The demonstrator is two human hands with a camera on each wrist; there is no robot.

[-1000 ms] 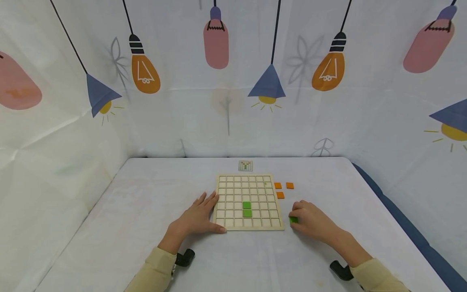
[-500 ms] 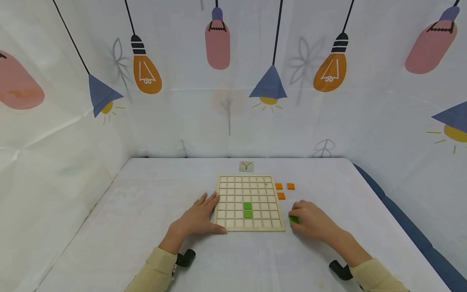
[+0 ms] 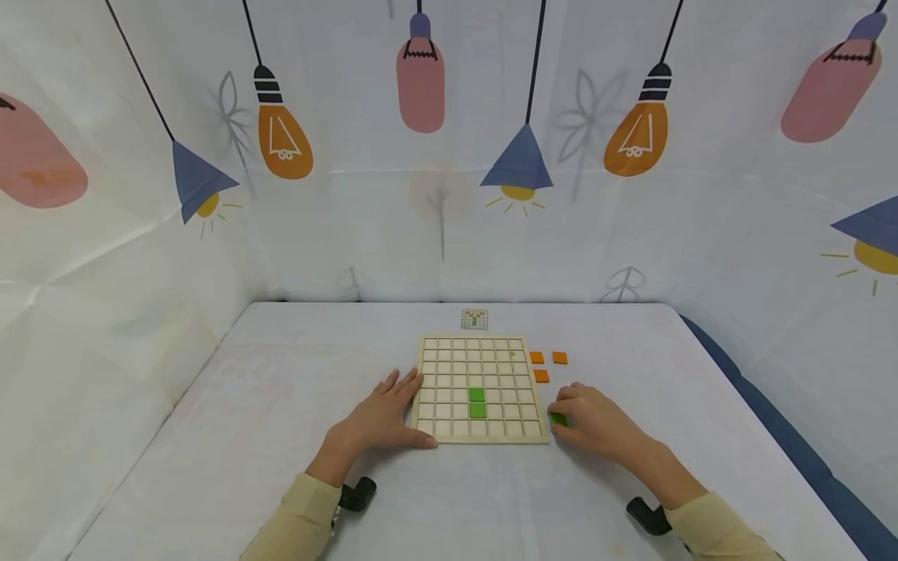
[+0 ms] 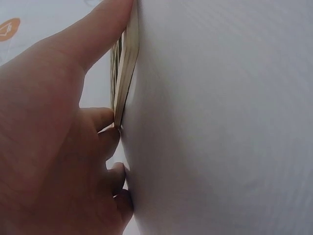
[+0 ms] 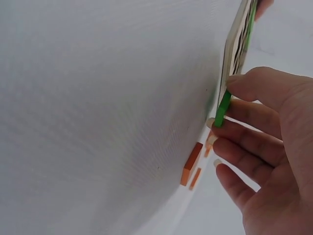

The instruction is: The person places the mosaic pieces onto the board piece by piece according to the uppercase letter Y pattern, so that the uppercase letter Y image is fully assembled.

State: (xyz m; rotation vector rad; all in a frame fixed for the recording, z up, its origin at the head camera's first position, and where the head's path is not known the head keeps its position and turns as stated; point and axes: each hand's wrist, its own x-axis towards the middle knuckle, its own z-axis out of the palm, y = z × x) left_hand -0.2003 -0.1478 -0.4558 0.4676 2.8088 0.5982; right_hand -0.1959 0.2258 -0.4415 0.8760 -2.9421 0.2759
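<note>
A pale wooden grid board (image 3: 454,429) lies flat on the table, with two green square tiles (image 3: 477,410) set one above the other in its cells. My left hand (image 3: 375,421) rests at the board's left edge, thumb at the near corner and fingers spread; the left wrist view shows the thumb and a finger touching the board's edge (image 4: 128,68). Just right of the board, my right hand (image 3: 596,421) pinches a green tile (image 5: 223,108) between thumb and fingers. That tile is held tilted beside the board's edge in the right wrist view.
Several orange tiles lie right of the board; one orange tile (image 3: 560,358) sits a little apart from the others. A small card with a printed grid pattern (image 3: 474,319) lies beyond the board. The white table (image 3: 316,335) ends at a patterned cloth backdrop (image 3: 337,218).
My right hand has moved slightly left toward the board, with the green tile still pinched. The left hand stays in place on the board's edge.
</note>
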